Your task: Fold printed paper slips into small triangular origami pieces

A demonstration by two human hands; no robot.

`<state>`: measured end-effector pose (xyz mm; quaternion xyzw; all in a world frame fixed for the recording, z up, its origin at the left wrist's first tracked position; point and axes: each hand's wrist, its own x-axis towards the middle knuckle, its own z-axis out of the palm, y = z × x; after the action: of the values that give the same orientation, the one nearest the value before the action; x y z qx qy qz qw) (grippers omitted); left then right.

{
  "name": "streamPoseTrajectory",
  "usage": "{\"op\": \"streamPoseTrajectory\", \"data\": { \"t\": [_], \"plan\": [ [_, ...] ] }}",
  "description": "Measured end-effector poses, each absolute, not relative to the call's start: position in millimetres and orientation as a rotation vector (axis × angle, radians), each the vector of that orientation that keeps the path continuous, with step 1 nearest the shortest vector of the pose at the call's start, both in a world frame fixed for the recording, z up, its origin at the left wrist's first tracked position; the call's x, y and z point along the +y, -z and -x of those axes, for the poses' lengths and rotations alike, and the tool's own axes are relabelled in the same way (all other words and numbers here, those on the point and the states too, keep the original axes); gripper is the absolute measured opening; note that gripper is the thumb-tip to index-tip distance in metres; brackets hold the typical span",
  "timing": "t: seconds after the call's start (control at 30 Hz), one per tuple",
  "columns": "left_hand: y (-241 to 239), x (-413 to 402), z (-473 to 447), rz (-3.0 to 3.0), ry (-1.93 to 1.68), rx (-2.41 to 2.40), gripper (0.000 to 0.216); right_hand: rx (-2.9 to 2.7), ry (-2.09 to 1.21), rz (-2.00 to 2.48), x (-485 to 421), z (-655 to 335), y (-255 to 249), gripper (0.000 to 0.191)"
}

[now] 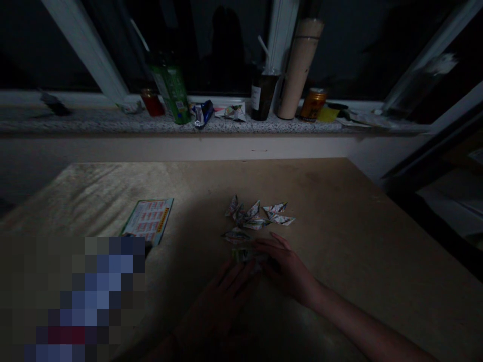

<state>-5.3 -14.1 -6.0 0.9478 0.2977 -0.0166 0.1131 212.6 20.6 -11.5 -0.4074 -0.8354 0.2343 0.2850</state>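
Dim light and shadow make the hands hard to see. My left hand [228, 289] lies low over the table with its fingers against a small piece of printed paper [241, 255]. From the other side, my right hand [287, 264] has its fingers bent on the same paper, one finger raised a little. Both hands cover much of the paper, so its folds cannot be made out. Just beyond them lie several pointed folded paper pieces [256, 221], grouped close together, with one folded piece [235, 235] nearest my fingertips.
A printed card [149, 218] lies on the wooden table [339, 226] to the left, near a blurred-out area. On the windowsill [226, 125] stand a green bottle [173, 93], a dark cup [263, 98] with a straw, a tall beige flask [300, 70] and an orange can [313, 104].
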Motion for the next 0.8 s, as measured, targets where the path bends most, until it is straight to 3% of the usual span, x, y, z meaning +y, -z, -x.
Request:
{"op": "streamPoseTrajectory", "data": {
  "t": [0.17,0.8],
  "plan": [
    [6.1,-16.8,5.0,-2.797,0.025,0.968,0.079,-2.294,-0.678,1.061,17.2,-212.7,10.4,0.054],
    [10.9,-14.4,4.3,-2.8,-0.034,1.062,0.073,-2.366,-0.534,1.02,11.8,-213.2,16.0,0.046]
  ]
}}
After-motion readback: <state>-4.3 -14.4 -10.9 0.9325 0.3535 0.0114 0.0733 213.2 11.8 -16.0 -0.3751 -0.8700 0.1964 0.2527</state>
